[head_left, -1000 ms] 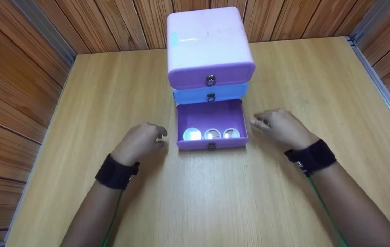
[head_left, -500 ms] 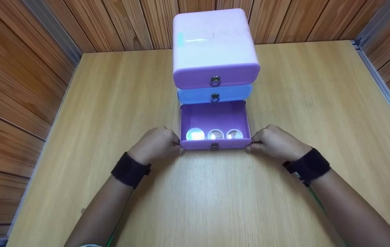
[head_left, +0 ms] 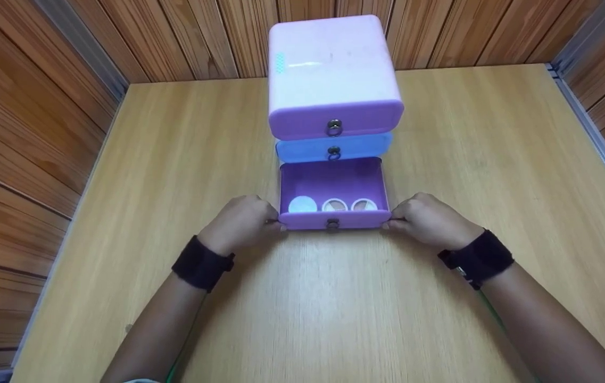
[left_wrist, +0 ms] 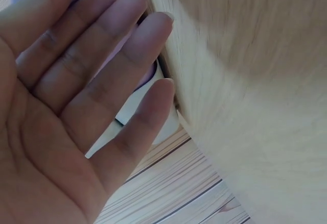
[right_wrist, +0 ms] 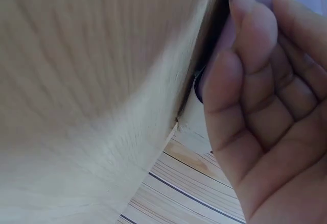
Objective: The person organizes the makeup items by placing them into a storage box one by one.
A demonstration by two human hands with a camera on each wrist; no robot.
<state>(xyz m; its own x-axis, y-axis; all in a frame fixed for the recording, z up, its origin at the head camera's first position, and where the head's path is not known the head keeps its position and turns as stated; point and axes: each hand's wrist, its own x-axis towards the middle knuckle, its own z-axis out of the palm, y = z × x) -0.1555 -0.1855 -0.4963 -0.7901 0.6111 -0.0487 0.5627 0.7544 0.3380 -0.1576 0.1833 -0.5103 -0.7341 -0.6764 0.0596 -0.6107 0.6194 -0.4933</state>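
A small pink-and-purple chest of drawers (head_left: 331, 61) stands at the back of the table, its bottom purple drawer (head_left: 307, 221) pulled out. Inside, behind the drawer front, lie one plain white disc (head_left: 302, 204) and two round pieces (head_left: 334, 205) with wedge-shaped markings. My left hand (head_left: 241, 223) pinches the drawer's left front corner. At the opposite corner, my right hand (head_left: 430, 219) grips with thumb and fingers. The left wrist view shows long, nearly straight lower fingers (left_wrist: 117, 86); in the right wrist view the fingers (right_wrist: 225, 81) bend more.
Above the pulled-out drawer sits a blue drawer (head_left: 355, 148) with a ring pull, pushed farther in. Wood-panelled walls (head_left: 206, 37) close off the back and sides of the table (head_left: 334, 314). Both wrists wear black bands (head_left: 202, 263) with green cables.
Both hands have come in from the sides to the drawer's front corners. The drawer front has since risen slightly, covering more of the discs, and the glare on them has faded.
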